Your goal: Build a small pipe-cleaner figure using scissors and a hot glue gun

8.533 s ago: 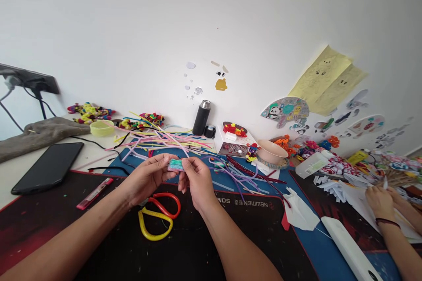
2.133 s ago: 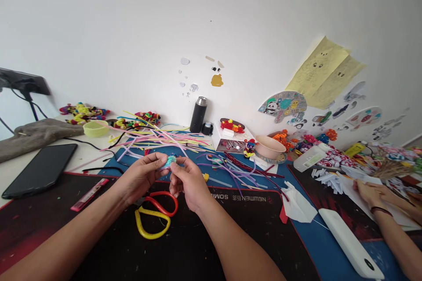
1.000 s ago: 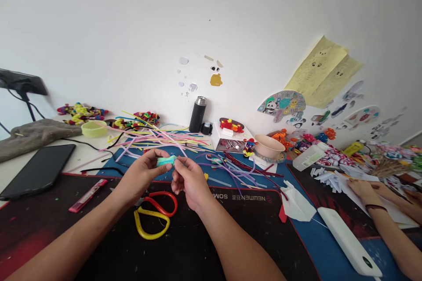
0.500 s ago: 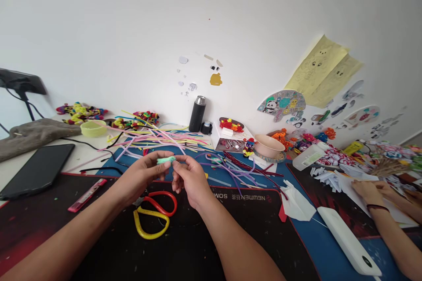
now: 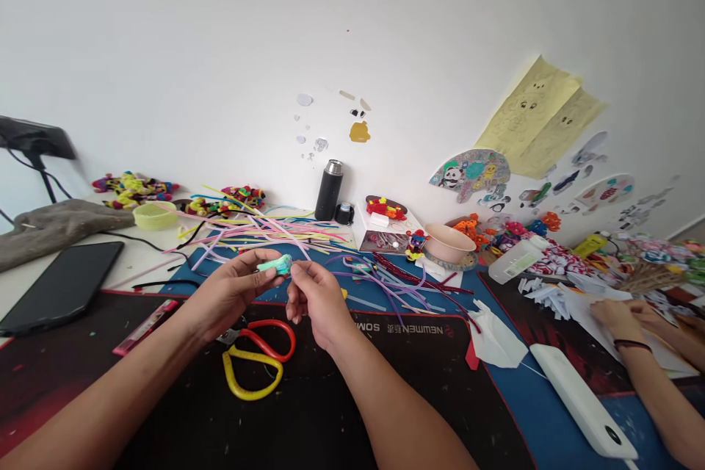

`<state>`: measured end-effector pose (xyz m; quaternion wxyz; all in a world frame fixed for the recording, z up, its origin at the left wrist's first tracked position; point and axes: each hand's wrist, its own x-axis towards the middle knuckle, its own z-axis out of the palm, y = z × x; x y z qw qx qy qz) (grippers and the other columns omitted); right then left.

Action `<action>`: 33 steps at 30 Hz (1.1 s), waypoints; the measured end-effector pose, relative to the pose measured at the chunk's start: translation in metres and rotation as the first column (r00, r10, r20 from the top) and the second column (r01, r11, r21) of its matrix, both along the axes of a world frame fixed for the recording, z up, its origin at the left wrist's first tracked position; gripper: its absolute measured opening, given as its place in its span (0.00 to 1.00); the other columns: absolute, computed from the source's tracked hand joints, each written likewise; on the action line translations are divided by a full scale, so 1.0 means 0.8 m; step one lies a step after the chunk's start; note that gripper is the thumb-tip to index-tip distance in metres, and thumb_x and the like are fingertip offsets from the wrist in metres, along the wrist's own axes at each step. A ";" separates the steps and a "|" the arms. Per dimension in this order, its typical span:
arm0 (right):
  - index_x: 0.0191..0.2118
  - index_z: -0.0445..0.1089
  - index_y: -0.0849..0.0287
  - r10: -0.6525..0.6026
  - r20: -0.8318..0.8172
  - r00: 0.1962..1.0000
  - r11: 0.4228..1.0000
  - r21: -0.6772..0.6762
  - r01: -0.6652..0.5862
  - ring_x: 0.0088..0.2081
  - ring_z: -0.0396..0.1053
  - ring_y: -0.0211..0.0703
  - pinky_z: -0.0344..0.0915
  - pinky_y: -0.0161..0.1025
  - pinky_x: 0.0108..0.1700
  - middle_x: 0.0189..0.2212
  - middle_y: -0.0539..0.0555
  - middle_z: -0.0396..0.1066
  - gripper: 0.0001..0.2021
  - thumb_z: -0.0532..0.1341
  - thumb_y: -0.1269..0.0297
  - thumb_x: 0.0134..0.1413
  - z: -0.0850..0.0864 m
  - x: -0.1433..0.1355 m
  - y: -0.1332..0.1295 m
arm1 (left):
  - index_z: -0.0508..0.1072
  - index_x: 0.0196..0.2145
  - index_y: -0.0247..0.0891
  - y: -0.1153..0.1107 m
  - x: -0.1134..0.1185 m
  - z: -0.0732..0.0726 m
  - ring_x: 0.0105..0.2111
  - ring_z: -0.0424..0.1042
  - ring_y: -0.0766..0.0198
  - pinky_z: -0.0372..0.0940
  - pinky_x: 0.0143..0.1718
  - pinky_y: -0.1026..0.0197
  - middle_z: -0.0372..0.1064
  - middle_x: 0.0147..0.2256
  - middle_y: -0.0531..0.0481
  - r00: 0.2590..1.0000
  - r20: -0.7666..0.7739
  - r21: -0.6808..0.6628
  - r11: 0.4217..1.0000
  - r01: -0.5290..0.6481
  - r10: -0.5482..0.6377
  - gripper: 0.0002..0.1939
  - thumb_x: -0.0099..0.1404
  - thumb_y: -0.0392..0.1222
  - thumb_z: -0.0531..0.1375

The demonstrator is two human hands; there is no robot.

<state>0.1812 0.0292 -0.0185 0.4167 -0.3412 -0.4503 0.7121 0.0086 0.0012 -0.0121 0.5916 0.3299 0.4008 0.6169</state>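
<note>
Between my left hand [image 5: 238,283] and my right hand [image 5: 316,297] is a small mint-green and turquoise pipe-cleaner piece [image 5: 275,264]. My left thumb and fingers clasp its paler end. At its right end, my right thumb and forefinger are pinched together on the turquoise part; the exact hold is too small to make out. Below the hands, scissors [image 5: 258,361] with one red and one yellow handle lie on the black mat [image 5: 308,418]. Behind the hands, loose pastel pipe cleaners [image 5: 275,231] are heaped, and purple ones [image 5: 393,286] lie to the right.
A black flask [image 5: 329,191] stands by the wall. At left are a phone [image 5: 63,286], a red-and-white packet [image 5: 146,327] and a yellow-green bowl [image 5: 156,216]. To the right are a pink bowl [image 5: 450,244], a white power bank [image 5: 584,400] and a co-worker's hands [image 5: 614,316] over paper.
The mint-green piece has turned in my fingers, so its turquoise right end now shows. My left hand has shifted slightly left; my right hand has barely moved.
</note>
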 end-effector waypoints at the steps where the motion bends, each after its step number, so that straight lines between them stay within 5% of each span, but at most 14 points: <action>1: 0.41 0.71 0.57 -0.001 0.000 1.000 1.000 0.001 0.001 0.16 0.66 0.34 0.55 0.30 0.16 0.19 0.42 0.69 0.30 0.75 0.38 0.46 0.000 0.000 0.000 | 0.88 0.36 0.43 0.000 0.001 0.001 0.34 0.82 0.55 0.80 0.39 0.56 0.84 0.36 0.46 1.000 -0.024 0.003 1.000 0.008 -0.008 0.20 0.44 0.42 0.84; 10: 0.41 0.71 0.57 -0.010 0.019 1.000 1.000 0.015 0.010 0.15 0.65 0.35 0.54 0.31 0.16 0.19 0.42 0.68 0.28 0.75 0.40 0.46 -0.002 -0.002 0.002 | 0.86 0.36 0.44 0.000 0.004 0.004 0.38 0.79 0.53 0.75 0.35 0.59 0.82 0.37 0.47 0.961 -0.270 0.057 0.998 -0.038 0.052 0.25 0.42 0.56 0.84; 20: 0.42 0.72 0.57 -0.003 0.019 1.000 1.000 0.016 0.003 0.16 0.65 0.35 0.55 0.31 0.17 0.19 0.42 0.68 0.26 0.74 0.41 0.48 -0.003 0.000 0.000 | 0.87 0.35 0.42 -0.001 0.001 0.003 0.32 0.80 0.60 0.78 0.38 0.61 0.82 0.35 0.49 0.999 -0.044 -0.021 1.000 -0.019 0.018 0.26 0.37 0.47 0.86; 33: 0.34 0.68 0.56 -0.016 0.010 1.000 1.000 0.015 0.015 0.16 0.65 0.34 0.55 0.31 0.17 0.19 0.43 0.67 0.28 0.74 0.37 0.48 0.000 0.000 0.000 | 0.86 0.34 0.44 -0.002 0.001 0.004 0.38 0.79 0.54 0.76 0.38 0.58 0.81 0.35 0.48 0.982 -0.188 0.039 0.999 -0.009 0.016 0.23 0.41 0.51 0.85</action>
